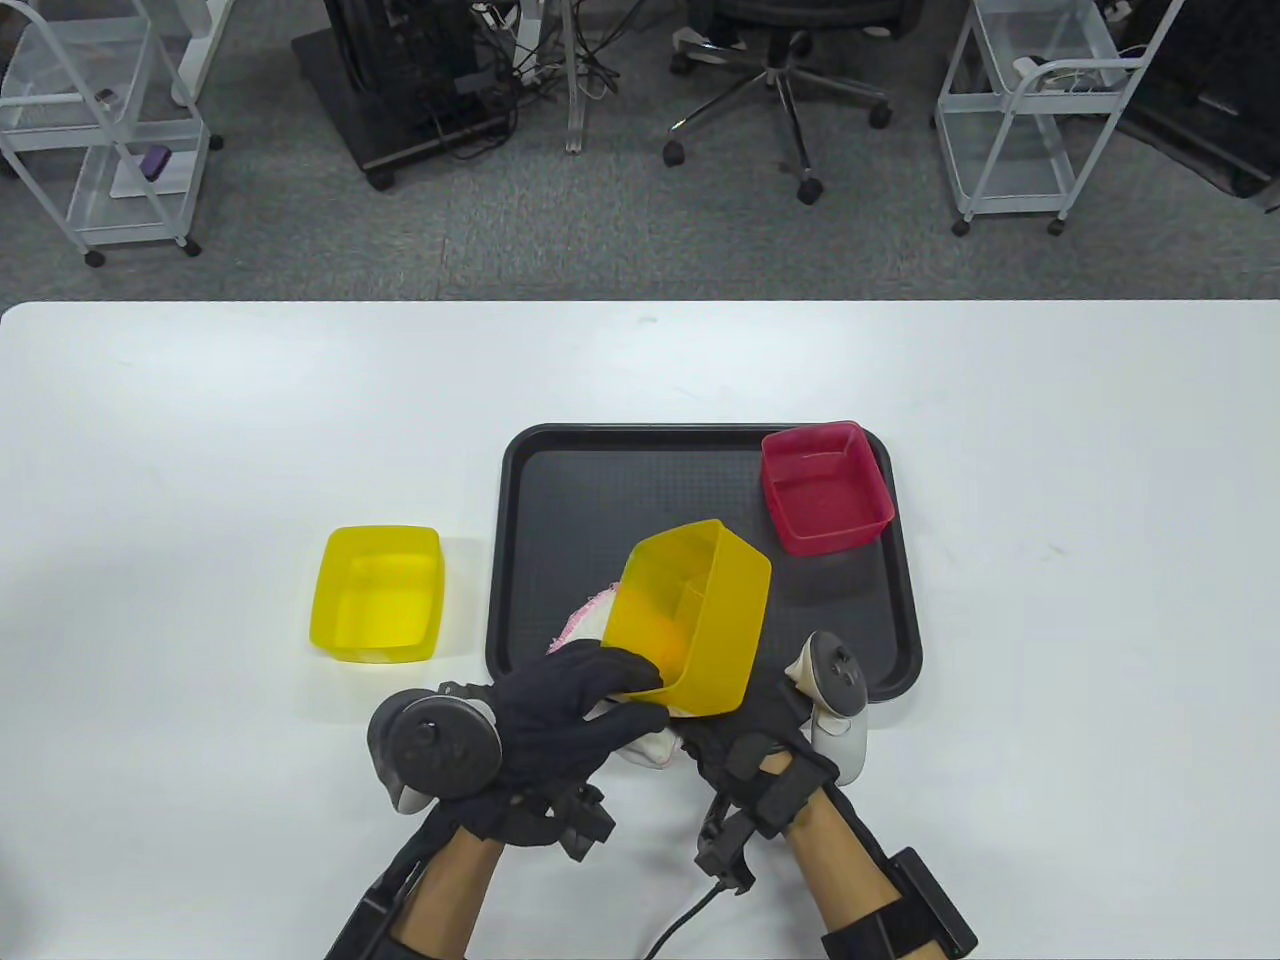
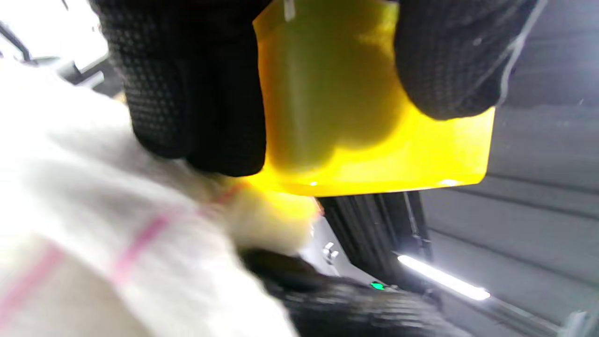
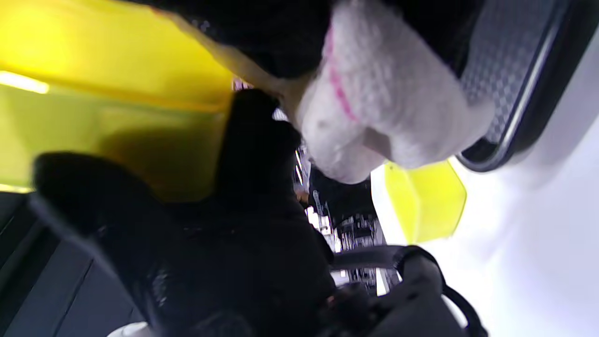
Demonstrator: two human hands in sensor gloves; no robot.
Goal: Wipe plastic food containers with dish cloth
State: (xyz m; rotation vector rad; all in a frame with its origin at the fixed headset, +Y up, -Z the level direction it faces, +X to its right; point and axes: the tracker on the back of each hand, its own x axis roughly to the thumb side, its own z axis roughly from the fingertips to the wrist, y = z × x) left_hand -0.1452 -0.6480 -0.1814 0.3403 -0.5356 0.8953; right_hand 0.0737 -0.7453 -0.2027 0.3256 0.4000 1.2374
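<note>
A yellow container [image 1: 700,610] is tilted on its side above the near edge of the black tray [image 1: 560,460]. My left hand [image 1: 570,710] grips its near rim, fingers inside and thumb outside; the left wrist view shows those fingers [image 2: 196,93] on the yellow wall [image 2: 337,117]. My right hand [image 1: 740,745] sits under the container and holds a white dish cloth with pink stripes [image 1: 650,745], which also shows in the right wrist view [image 3: 388,107]. More cloth [image 1: 585,620] shows left of the container.
A second yellow container [image 1: 378,592] stands upright on the white table left of the tray; it also shows in the right wrist view [image 3: 423,201]. A red container [image 1: 825,488] stands in the tray's far right corner. The table's far edge borders carts and a chair.
</note>
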